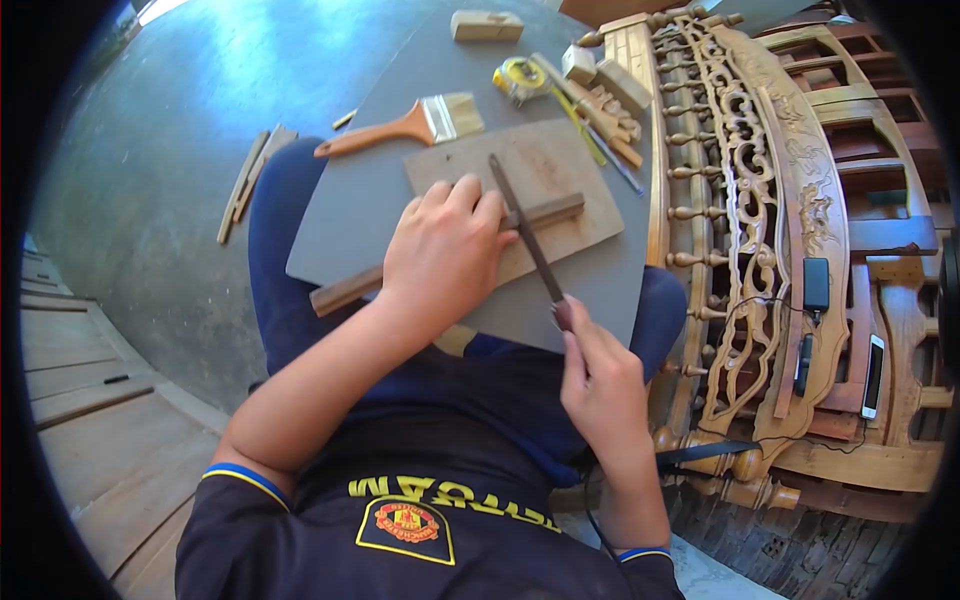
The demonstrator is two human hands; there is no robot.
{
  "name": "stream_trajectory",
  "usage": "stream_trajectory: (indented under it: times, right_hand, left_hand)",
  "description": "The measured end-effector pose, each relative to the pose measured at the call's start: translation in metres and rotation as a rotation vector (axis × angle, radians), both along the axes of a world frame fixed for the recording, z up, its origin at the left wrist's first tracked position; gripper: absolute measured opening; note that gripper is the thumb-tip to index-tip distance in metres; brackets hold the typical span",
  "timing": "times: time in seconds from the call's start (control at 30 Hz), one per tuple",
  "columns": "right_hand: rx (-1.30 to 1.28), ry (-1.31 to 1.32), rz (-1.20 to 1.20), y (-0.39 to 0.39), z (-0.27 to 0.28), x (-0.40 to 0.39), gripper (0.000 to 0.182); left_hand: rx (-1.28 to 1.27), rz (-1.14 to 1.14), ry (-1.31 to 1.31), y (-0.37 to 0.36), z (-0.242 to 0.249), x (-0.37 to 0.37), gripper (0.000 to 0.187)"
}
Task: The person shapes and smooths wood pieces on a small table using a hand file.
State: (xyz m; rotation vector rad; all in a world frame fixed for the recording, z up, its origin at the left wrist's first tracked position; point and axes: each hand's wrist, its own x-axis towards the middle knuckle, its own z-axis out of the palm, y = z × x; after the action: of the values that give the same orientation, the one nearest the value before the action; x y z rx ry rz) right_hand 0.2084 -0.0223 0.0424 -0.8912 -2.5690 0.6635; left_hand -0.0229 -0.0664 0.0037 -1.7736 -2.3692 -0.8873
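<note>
Wood strip is lying across a small board, long axis running low-left to upper-right, roughly crosswise to the person's body. Its left end is sticking out past the board, over the grey worktop resting on the lap.

File is crossing the strip at a steep angle: tip up and away at the far edge of the board, handle end down toward the body. It is touching the strip right beside the left-hand fingertips.

Left hand is lying flat on the strip, fingers spread and pressing down, pinning it to the board just left of the file. Not wrapping it, only bearing on it.

Right hand is closing around the file's handle end, fingers curled tight on it. It is sitting nearer the body than the strip, so the file's axis is pointing from that hand up across the strip.

Key relation: strip axis and file axis are crossing close to square, with the contact point just right of the pinning hand.

Around it: a brush is lying on the worktop beyond the board, a tape measure and small blocks further out. A carved wooden frame is standing just right of the worktop, with phones resting on it.
</note>
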Motion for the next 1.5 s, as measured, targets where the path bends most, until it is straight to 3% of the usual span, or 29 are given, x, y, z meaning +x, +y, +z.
stream_trajectory:
  times: [0.17, 0.4, 0.63, 0.83, 1.07, 1.3, 1.5]
  right_hand:
    - [-0.025, -0.033, -0.027, -0.023, 0.007, 0.042, 0.044]
    - [0.005, -0.013, 0.005, 0.008, -0.008, -0.019, 0.045]
    - [0.019, 0.046, 0.043, -0.015, -0.006, 0.034, 0.044]
    - [0.012, -0.015, 0.043, 0.014, -0.008, -0.017, 0.045]
    - [-0.006, -0.012, -0.008, -0.026, 0.005, 0.039, 0.047]
    - [0.006, -0.008, -0.002, 0.008, -0.011, -0.010, 0.045]
    - [-0.028, -0.006, -0.033, -0.025, -0.006, 0.052, 0.047]
  left_hand:
    - [0.001, -0.031, 0.002, 0.000, -0.006, -0.001, 0.022]
    - [0.023, -0.040, -0.035, 0.003, -0.002, -0.003, 0.022]
    - [0.022, -0.042, 0.000, 0.002, -0.006, -0.004, 0.022]
    - [0.001, -0.033, -0.048, 0.002, -0.002, -0.003, 0.022]
    - [0.024, -0.014, -0.005, 0.001, -0.005, -0.002, 0.022]
    - [0.042, -0.019, -0.026, 0.004, -0.003, -0.002, 0.022]
    - [0.027, 0.019, -0.001, 0.002, -0.002, 0.000, 0.023]
